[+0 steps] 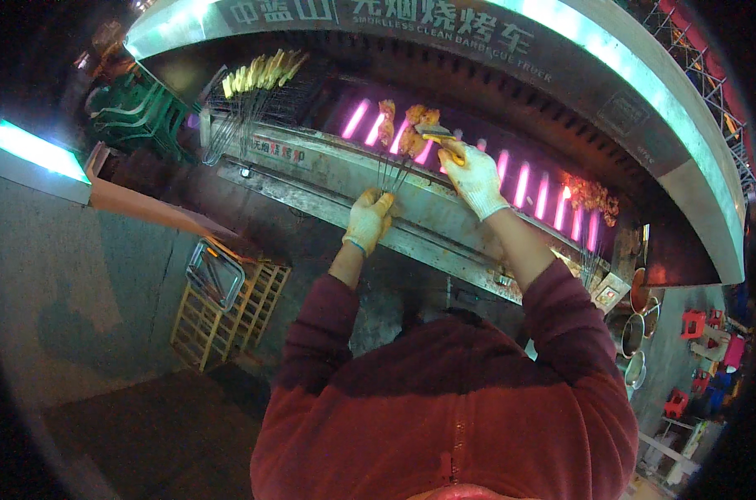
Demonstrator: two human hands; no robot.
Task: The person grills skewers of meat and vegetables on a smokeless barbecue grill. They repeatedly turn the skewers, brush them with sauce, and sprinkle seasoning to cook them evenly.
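Both my hands wear pale work gloves at the front of a lit barbecue grill (311,167). My left hand (369,218) is closed round the thin metal ends of several skewers (391,173). Browned pieces of meat (416,125) on those skewers lie over the glowing pink-purple heating tubes. In my right hand (472,173), further right and above the grill, is a flat basting brush (434,132). Its head is at the meat; whether it touches, I cannot tell. My right fingers hide most of its handle.
Green-yellow skewered food (264,72) rests at the grill's left end. More browned meat (590,198) sits over the right-hand tubes. A metal hood (444,33) curves above the grill. Round metal pots (633,333) stand at the right, and a tray (215,275) lies on a slatted rack at the left.
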